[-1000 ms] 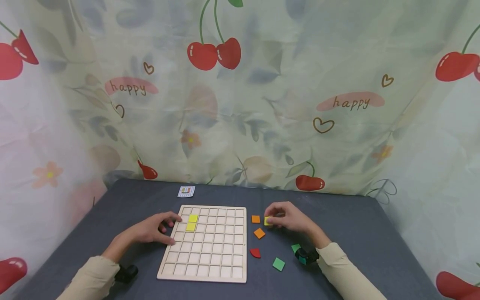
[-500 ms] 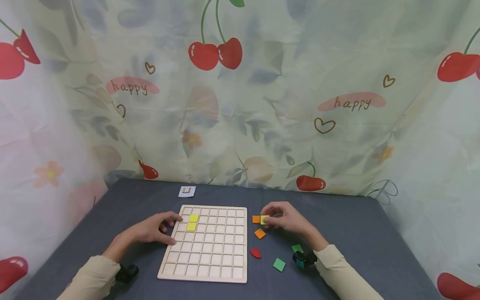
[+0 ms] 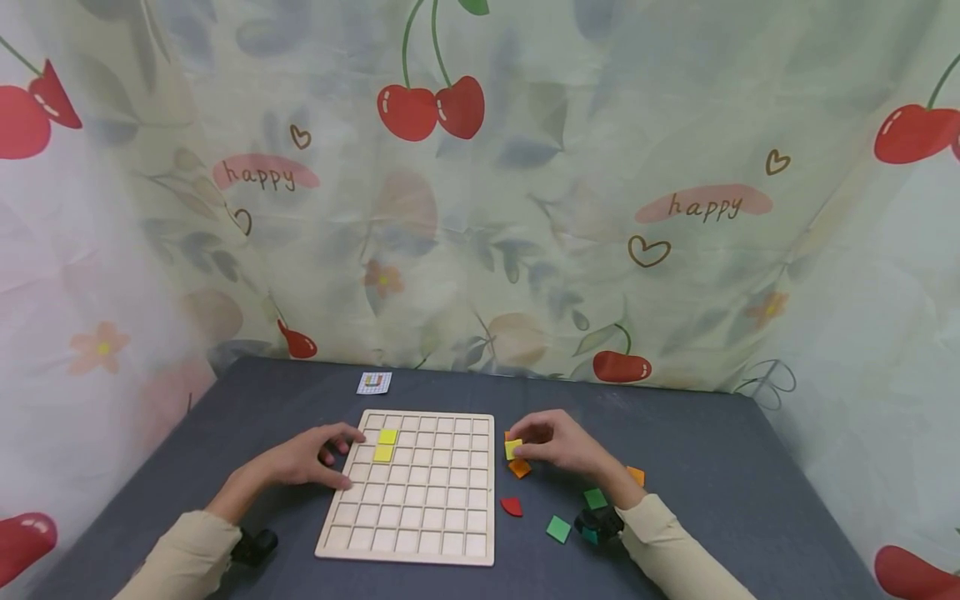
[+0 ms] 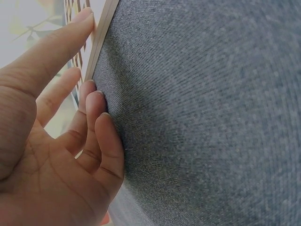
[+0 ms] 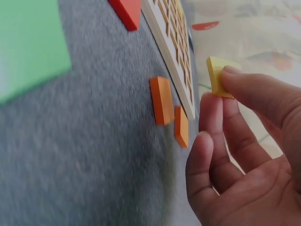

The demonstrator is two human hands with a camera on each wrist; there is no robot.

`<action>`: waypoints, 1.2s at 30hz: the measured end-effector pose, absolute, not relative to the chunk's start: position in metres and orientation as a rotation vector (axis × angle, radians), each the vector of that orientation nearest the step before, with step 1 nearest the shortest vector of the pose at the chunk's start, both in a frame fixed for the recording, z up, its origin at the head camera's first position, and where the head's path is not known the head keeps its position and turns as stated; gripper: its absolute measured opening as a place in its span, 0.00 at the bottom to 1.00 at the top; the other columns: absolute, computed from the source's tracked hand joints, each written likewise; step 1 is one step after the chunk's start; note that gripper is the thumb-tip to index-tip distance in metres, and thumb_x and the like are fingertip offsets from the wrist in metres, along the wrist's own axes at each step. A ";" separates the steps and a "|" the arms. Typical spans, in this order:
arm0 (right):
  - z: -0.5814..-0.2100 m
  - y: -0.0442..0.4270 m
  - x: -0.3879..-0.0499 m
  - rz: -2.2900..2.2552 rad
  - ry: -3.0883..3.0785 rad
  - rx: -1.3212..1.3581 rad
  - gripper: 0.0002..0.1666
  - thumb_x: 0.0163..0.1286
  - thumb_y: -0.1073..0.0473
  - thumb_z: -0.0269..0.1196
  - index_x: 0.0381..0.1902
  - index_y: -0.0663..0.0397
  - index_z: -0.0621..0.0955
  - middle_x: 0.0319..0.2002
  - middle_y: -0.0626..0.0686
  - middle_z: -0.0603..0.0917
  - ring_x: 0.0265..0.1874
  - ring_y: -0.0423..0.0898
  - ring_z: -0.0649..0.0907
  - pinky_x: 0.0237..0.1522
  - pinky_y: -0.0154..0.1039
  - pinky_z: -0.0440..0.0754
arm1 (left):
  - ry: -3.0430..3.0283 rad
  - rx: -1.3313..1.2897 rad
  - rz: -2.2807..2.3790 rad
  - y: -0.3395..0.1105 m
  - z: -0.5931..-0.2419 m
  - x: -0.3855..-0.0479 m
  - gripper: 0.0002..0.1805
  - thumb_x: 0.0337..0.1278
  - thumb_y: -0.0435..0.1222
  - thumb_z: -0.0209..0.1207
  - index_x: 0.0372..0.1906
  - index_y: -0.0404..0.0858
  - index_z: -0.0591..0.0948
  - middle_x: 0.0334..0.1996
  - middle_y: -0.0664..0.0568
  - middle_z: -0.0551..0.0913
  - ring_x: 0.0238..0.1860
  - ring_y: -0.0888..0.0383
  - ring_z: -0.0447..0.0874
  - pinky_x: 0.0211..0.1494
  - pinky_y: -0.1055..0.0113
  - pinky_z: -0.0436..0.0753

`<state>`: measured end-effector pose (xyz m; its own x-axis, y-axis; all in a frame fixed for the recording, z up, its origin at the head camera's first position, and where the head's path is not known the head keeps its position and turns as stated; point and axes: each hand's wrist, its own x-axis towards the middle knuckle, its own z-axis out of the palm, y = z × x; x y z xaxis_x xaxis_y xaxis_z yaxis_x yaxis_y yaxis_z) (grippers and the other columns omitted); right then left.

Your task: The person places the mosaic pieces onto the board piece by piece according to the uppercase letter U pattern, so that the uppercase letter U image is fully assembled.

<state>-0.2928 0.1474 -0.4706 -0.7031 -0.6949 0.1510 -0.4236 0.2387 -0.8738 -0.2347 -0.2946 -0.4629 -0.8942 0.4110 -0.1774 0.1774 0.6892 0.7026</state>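
Note:
A wooden grid board [image 3: 427,492] lies on the table with two yellow tiles [image 3: 386,445] in its upper left cells. My left hand [image 3: 311,456] rests at the board's left edge. The thumb and forefinger touch the rim, and the other fingers hang loosely bent beside it in the left wrist view. Between thumb and fingertips my right hand [image 3: 558,442] pinches a yellow square tile [image 5: 218,75], held above the table just right of the board. Two orange tiles [image 5: 162,101] lie beneath it, partly covered by that hand in the head view.
A red quarter-round piece [image 3: 512,507] and a green tile [image 3: 558,529] lie right of the board. Another green tile [image 3: 595,498] and an orange one [image 3: 636,476] are near the right wrist. A small patterned card [image 3: 374,383] lies behind the board.
My right hand has moved left toward the board, carrying the yellow tile over the orange tiles. The orange tile beside the right wrist has come into sight. My left hand stays in place.

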 end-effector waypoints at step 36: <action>-0.473 0.056 -0.274 -1.519 2.108 -1.145 0.10 0.67 0.65 0.71 0.46 0.60 0.87 0.36 0.57 0.87 0.28 0.53 0.83 0.31 0.40 0.80 | 2.586 0.473 1.031 -0.293 -0.460 -0.231 0.37 0.49 0.38 0.78 0.64 0.35 0.75 0.45 0.47 0.73 0.41 0.50 0.72 0.45 0.54 0.72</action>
<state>-0.2739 0.0559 -0.4726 -0.6367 -0.7444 0.2010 -0.4263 0.1226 -0.8963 -0.2308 -0.2935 -0.4604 -0.8952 0.4130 -0.1672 0.1849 0.6856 0.7041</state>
